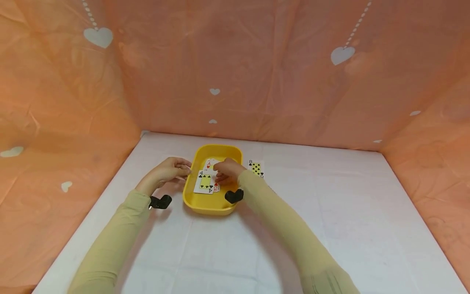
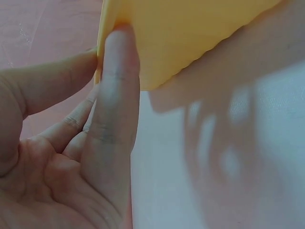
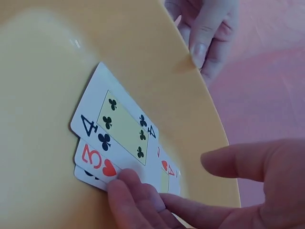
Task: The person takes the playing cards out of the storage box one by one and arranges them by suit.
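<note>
On the white tabletop sits a yellow plastic tray [image 1: 210,211]. My left hand [image 1: 167,171] pinches its left rim, thumb on the edge and a finger against the outer wall [image 2: 176,38]. Inside lie overlapping playing cards: a four of clubs [image 3: 125,126] on top, a three of hearts [image 3: 98,160] beneath it, an ace of hearts [image 1: 208,164] farther back. Over the tray, my right hand [image 1: 229,169] touches the cards with its loosely bent fingers. Its thumb [image 3: 228,160] stands apart from them, and no card shows between thumb and fingers.
Just right of the tray, a black eight card [image 1: 256,168] lies face up on the white tabletop [image 1: 330,204], partly hidden by the right forearm. Orange-pink cloth with white hearts [image 1: 242,73] encloses the back and sides. A black mount [image 1: 160,201] sits on each wrist.
</note>
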{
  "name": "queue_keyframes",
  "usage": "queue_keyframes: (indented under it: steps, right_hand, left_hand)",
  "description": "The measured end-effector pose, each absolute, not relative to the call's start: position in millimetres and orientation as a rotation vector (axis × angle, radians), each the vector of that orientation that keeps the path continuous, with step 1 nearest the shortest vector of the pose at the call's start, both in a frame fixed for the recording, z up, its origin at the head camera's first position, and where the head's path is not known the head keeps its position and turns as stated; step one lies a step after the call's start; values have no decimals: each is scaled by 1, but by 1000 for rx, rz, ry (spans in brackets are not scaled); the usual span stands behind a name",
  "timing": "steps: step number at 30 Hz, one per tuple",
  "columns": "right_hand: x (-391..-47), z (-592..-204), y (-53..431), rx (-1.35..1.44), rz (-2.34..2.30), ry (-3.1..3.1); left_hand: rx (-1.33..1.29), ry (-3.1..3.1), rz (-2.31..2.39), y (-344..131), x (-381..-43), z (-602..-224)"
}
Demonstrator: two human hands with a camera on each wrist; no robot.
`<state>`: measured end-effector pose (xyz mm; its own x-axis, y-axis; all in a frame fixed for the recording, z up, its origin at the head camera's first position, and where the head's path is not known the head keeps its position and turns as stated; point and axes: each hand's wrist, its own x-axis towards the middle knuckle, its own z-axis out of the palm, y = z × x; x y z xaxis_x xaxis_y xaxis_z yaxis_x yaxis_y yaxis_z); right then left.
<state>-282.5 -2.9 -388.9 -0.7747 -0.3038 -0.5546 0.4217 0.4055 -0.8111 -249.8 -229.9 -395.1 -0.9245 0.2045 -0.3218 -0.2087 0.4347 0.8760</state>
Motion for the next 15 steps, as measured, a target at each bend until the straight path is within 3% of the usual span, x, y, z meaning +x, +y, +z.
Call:
queue_keyframes:
  steps: [15]
  right_hand:
    - [-285,-402,-5,228,-1632,1718]
  left_hand:
    - [-59,2294,1494,-227,-250,-398]
